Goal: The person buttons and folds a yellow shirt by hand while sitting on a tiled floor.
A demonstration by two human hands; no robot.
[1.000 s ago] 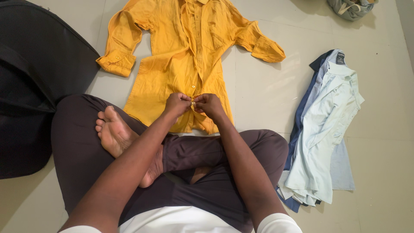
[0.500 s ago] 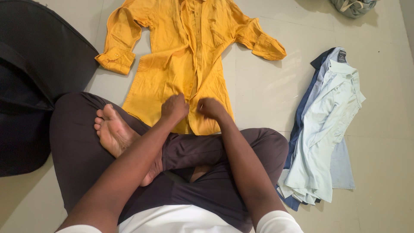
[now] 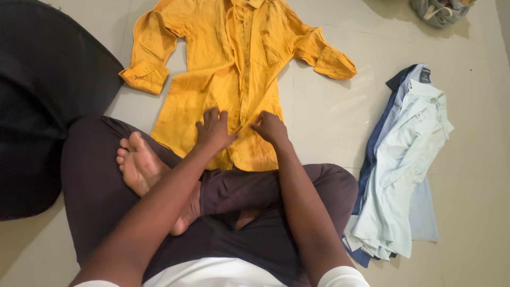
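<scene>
A mustard-yellow long-sleeved shirt (image 3: pixel 212 69) lies spread flat on the pale tiled floor, front up, sleeves bent inward. My left hand (image 3: pixel 214 129) rests flat on its lower front, fingers spread, just left of the button strip. My right hand (image 3: pixel 270 128) lies on the fabric to the right of the strip with fingers loosely curled, and whether it pinches the cloth is unclear. I sit cross-legged in dark trousers, one bare foot (image 3: pixel 139 165) showing on my left thigh.
A pile of pale blue and dark blue shirts (image 3: pixel 405 159) lies on the floor to my right. A large black bag (image 3: pixel 42 95) sits at the left. A grey bundle (image 3: pixel 438 10) lies in the far right corner.
Both hands let go of the button strip near the hem, where they were pinched together, moved apart and slid slightly up onto the shirt front, the left one flattening.
</scene>
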